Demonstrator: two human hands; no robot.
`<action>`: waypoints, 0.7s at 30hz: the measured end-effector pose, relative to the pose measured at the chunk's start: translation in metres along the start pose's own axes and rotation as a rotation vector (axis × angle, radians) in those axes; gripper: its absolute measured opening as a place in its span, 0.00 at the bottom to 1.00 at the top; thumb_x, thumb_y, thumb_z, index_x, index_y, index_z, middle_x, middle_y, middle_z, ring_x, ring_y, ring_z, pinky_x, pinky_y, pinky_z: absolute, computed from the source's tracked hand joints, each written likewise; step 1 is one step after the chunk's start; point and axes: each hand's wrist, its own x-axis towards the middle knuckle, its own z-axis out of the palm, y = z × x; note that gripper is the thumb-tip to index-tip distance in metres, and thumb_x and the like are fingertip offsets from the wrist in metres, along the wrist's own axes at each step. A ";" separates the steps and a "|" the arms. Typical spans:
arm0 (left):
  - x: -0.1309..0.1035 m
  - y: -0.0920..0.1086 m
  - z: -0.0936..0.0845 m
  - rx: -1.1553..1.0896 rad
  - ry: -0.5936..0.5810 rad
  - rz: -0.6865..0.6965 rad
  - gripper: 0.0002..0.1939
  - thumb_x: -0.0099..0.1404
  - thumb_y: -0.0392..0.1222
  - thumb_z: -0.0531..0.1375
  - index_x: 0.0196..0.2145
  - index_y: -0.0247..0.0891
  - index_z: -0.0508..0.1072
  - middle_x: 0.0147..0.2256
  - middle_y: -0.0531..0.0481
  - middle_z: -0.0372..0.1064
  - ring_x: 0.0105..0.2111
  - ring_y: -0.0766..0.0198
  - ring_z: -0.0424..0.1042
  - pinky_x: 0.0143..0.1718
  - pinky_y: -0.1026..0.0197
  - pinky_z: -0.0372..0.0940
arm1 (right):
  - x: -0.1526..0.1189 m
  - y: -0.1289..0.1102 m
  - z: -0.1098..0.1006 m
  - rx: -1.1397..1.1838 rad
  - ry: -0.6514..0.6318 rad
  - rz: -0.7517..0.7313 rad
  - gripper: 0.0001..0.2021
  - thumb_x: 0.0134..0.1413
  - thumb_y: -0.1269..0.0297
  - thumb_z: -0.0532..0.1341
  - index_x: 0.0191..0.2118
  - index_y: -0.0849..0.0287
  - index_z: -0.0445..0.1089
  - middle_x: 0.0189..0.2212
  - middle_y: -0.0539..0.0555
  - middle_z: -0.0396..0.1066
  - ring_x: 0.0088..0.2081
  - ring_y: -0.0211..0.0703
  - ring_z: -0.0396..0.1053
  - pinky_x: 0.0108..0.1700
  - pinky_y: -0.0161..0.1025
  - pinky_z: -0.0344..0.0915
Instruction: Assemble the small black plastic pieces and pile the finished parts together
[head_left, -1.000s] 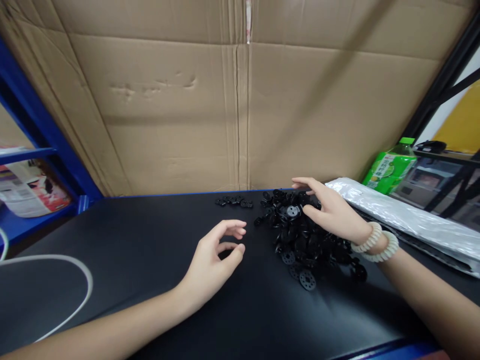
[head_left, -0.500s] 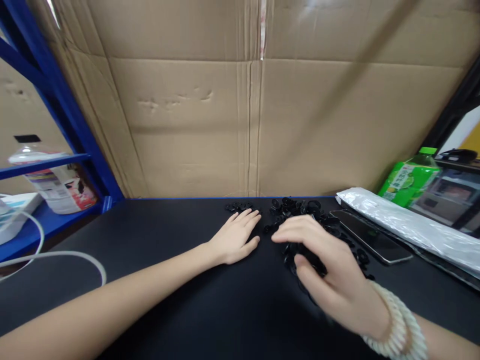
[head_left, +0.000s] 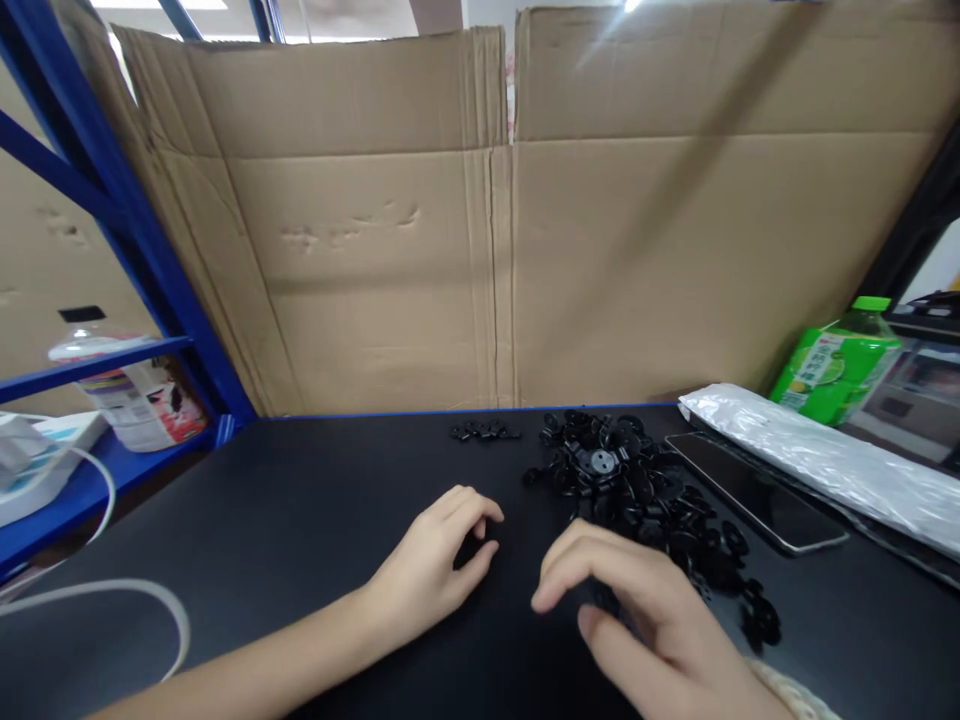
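Note:
A heap of small black plastic parts [head_left: 600,462], some round and disc-like, lies on the black tabletop [head_left: 322,500]. A short row of similar black parts [head_left: 484,432] sits farther back, left of the heap. My left hand [head_left: 442,560] rests on or just over the table in front of that row, fingers bent and thumb apart, with nothing visible in it. Just at the heap's near side is my right hand [head_left: 645,610], curved, with a gap between thumb and fingers. It partly hides a few parts beneath it, and I see nothing held.
To the right lie a smartphone [head_left: 754,490] and a silvery plastic package [head_left: 810,460], with a green bottle [head_left: 840,365] behind. At left, a blue rack [head_left: 161,270] carries a large bottle [head_left: 142,395] and a white power strip [head_left: 52,465]. A white cable [head_left: 150,592] loops over the table. Cardboard [head_left: 375,280] walls the back.
My left hand has drawn back from the row of small parts, and its fingers have curled. My right hand has moved back off the heap toward me. The view has tilted up slightly.

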 end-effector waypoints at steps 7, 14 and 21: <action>-0.001 -0.002 -0.003 -0.085 -0.012 -0.037 0.16 0.62 0.39 0.62 0.48 0.42 0.69 0.42 0.46 0.70 0.43 0.56 0.67 0.45 0.53 0.66 | -0.002 0.020 0.017 0.189 -0.181 0.238 0.16 0.35 0.79 0.50 0.29 0.61 0.72 0.28 0.53 0.70 0.29 0.38 0.67 0.32 0.34 0.64; 0.000 0.003 -0.023 -0.211 -0.275 0.136 0.19 0.59 0.42 0.65 0.49 0.43 0.72 0.46 0.44 0.69 0.47 0.55 0.67 0.50 0.55 0.64 | -0.003 0.029 0.021 0.324 -0.213 0.573 0.14 0.34 0.73 0.50 0.28 0.62 0.71 0.24 0.50 0.68 0.23 0.34 0.64 0.27 0.34 0.62; -0.003 0.002 -0.017 -0.307 -0.098 0.147 0.10 0.62 0.37 0.62 0.43 0.40 0.75 0.36 0.47 0.72 0.36 0.62 0.72 0.39 0.63 0.67 | -0.002 0.029 0.024 0.452 -0.191 0.664 0.07 0.36 0.71 0.52 0.27 0.60 0.64 0.23 0.48 0.66 0.21 0.32 0.63 0.25 0.34 0.64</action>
